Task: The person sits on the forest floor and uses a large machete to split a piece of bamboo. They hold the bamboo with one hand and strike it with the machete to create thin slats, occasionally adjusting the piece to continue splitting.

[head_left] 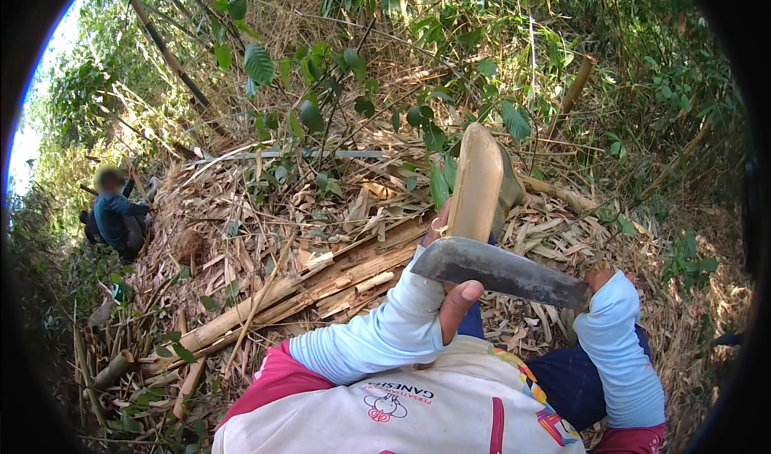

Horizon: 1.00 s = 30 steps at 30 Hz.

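Note:
My left hand (459, 303), in a light blue sleeve reaching over the palm, is closed around a pale, split piece of bamboo (472, 185). Its thumb shows below the blade and its fingertips lie along the piece's left edge. The bamboo stands tilted upward, with a rounded upper end and a greenish outer side. In my right hand (599, 280) is a machete (506, 271), its broad dark blade pointing left. The blade crosses in front of the bamboo's lower part; whether it touches cannot be told. Its handle is hidden within my right fist.
Split, weathered bamboo poles (313, 293) lie to my left on dry leaves and husks (233, 185). A cut stump (578, 84) leans at the far right. Leafy saplings (313, 112) rise ahead. Another person (119, 217) sits low at the far left.

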Available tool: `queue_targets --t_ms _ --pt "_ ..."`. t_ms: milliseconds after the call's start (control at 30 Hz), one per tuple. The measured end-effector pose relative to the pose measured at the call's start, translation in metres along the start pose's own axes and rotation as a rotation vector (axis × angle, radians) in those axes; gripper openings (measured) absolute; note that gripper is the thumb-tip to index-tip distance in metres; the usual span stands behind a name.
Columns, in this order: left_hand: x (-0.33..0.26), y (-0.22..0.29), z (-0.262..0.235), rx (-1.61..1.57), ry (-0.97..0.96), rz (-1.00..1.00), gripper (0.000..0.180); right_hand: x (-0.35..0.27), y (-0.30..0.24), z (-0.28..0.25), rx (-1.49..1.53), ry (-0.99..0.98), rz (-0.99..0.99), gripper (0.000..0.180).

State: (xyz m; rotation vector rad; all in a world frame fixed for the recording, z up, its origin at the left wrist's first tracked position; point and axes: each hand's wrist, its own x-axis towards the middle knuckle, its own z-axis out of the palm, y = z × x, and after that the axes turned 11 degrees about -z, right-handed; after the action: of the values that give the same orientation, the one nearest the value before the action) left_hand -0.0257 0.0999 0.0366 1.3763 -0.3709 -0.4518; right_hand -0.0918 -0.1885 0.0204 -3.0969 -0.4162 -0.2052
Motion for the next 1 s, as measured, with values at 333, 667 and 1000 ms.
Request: queue_targets --t_ms 333,667,1000 --pt "0.001 -0.006 0.010 -0.083 0.059 0.010 0.060 -0.004 0.004 0.006 -0.052 0.065 -0.021 0.037" --pt "0.003 -0.008 0.006 -0.010 0.083 0.025 0.047 0.001 -0.003 -0.002 -0.031 0.095 0.049 0.041" --pt "0.009 0.036 -0.012 -0.255 -0.262 -0.272 0.083 -0.003 0.010 -0.010 -0.044 -0.060 0.142 0.039"
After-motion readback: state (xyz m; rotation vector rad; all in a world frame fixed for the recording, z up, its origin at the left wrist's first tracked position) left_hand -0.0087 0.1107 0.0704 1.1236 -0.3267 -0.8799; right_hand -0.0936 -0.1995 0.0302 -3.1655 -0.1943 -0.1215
